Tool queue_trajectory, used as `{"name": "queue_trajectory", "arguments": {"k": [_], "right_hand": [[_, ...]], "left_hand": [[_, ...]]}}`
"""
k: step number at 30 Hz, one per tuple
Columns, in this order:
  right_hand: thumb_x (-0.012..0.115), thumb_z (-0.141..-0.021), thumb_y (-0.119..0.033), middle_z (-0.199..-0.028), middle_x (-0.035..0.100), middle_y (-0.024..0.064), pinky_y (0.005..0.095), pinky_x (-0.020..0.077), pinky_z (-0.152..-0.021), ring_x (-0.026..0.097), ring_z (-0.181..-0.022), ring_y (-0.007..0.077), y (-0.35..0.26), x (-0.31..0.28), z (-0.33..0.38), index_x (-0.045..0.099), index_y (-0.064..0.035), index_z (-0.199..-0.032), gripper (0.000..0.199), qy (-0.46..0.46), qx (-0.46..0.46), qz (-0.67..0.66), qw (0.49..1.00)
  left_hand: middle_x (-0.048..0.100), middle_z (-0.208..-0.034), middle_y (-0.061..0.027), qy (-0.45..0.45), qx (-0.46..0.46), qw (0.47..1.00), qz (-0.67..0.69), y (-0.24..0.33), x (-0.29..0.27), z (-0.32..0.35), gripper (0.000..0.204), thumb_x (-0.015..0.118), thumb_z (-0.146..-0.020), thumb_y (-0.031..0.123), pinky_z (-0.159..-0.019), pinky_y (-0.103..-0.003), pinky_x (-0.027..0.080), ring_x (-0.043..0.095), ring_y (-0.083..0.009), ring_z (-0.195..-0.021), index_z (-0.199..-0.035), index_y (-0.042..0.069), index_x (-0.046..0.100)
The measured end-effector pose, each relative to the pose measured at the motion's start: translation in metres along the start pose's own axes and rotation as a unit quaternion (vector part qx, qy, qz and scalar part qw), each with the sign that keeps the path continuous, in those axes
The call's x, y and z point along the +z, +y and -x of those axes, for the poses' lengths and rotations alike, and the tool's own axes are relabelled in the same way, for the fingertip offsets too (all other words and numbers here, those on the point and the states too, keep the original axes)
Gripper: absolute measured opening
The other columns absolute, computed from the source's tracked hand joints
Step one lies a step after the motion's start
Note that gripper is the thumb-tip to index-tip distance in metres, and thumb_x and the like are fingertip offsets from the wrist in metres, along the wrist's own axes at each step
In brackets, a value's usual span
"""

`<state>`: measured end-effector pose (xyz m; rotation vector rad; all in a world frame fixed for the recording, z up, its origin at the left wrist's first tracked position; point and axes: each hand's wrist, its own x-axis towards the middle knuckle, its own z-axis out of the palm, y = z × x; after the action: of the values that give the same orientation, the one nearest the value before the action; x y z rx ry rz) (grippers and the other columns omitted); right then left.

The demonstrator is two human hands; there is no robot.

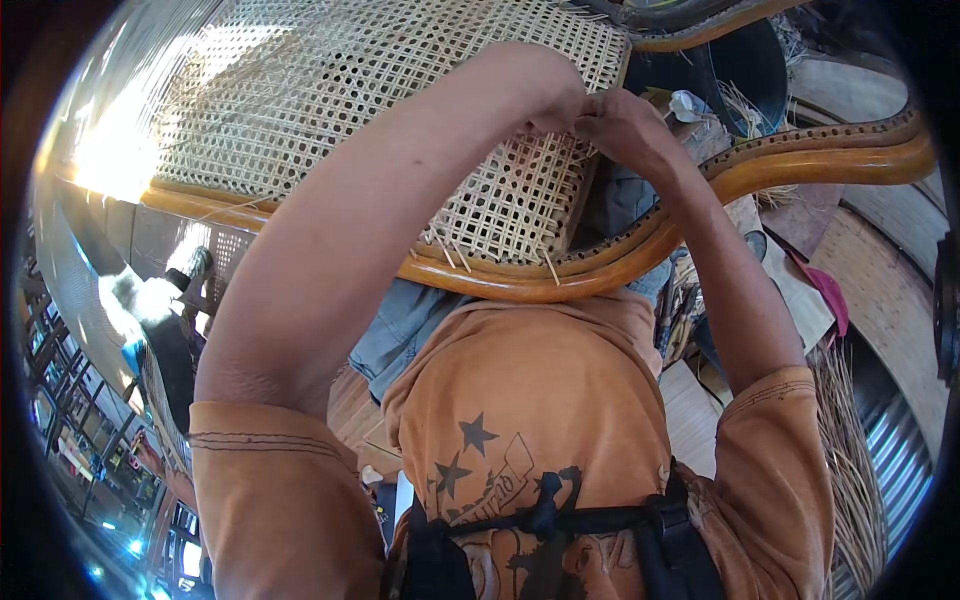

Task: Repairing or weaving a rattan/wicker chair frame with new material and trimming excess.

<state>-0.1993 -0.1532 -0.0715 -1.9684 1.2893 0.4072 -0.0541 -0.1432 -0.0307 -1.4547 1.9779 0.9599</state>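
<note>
A pale woven cane panel (500,205) with many small holes spans a curved, varnished wooden frame (560,287) lying across my lap. At the panel's right edge my two hands meet. My left hand (545,95) is bent over the weave with its fingers curled, mostly hidden behind the wrist. Against it, the fingers of my right hand (622,122) are pressed together. Whatever lies between the fingers is too small or hidden to make out. Several loose cane ends (455,253) stick up along the near edge of the panel.
A curved frame arm (830,165) with a row of holes reaches out to the right. Behind it stands a dark round tub (755,70). Long thin strips (850,460) lie in a bundle at lower right, beside corrugated metal (897,440). A dark pink cloth (828,298) hangs nearby.
</note>
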Motion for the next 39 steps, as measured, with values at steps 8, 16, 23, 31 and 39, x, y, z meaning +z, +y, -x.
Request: {"name": "queue_trajectory", "arguments": {"k": [8,16,23,31,39], "right_hand": [[0.052,-0.084,-0.021,-0.099,0.064,0.0165,0.0425,0.0488,-0.078,0.061,-0.093,0.0358,0.009,-0.004,0.001,0.064,-0.0075,-0.1,0.024,0.05,-0.17,0.073,0.981],[0.054,-0.082,-0.002,-0.088,0.055,0.0092,0.0334,0.0494,-0.071,0.059,-0.081,0.0274,0.002,-0.01,-0.011,0.058,-0.006,-0.086,0.007,0.012,-0.267,0.217,0.939],[0.052,-0.082,-0.003,-0.09,0.057,0.0087,0.0331,0.0513,-0.072,0.061,-0.084,0.0278,0.008,-0.009,-0.008,0.058,-0.0068,-0.086,0.007,0.068,-0.324,0.269,0.904],[0.061,-0.078,-0.018,-0.08,0.064,0.017,0.0374,0.0492,-0.07,0.063,-0.077,0.0314,-0.009,-0.036,0.001,0.063,-0.001,-0.086,0.019,-0.073,-0.052,0.155,0.984],[0.059,-0.077,-0.012,-0.088,0.065,0.0184,0.0402,0.0489,-0.069,0.063,-0.082,0.0332,0.008,-0.045,0.005,0.065,-0.0035,-0.09,0.017,-0.058,-0.053,0.237,0.968]], "left_hand": [[0.067,-0.089,-0.0067,0.048,-0.036,0.998,0.013,0.007,-0.002,0.009,0.024,0.059,-0.074,0.02,-0.073,-0.039,0.049,0.064,-0.0223,-0.081,-0.095,0.014,0.069],[0.067,-0.099,-0.0085,-0.009,-0.142,0.989,0.033,-0.025,0.017,0.04,0.028,0.056,-0.078,0.022,-0.078,-0.039,0.05,0.065,-0.0239,-0.091,-0.101,0.013,0.068],[0.067,-0.097,-0.0136,0.048,-0.149,0.981,0.115,-0.039,0.038,0.064,0.031,0.056,-0.078,0.027,-0.077,-0.04,0.051,0.065,-0.0279,-0.088,-0.097,0.004,0.067],[0.064,-0.076,-0.017,0.144,-0.149,0.968,0.139,-0.057,0.066,0.084,0.039,0.059,-0.079,0.042,-0.073,-0.042,0.049,0.063,-0.0325,-0.075,-0.08,0.003,0.067],[0.064,-0.076,-0.0167,0.197,-0.155,0.96,0.129,-0.041,0.072,0.097,0.039,0.054,-0.084,0.042,-0.07,-0.045,0.048,0.062,-0.0348,-0.077,-0.078,0.004,0.065]]}}
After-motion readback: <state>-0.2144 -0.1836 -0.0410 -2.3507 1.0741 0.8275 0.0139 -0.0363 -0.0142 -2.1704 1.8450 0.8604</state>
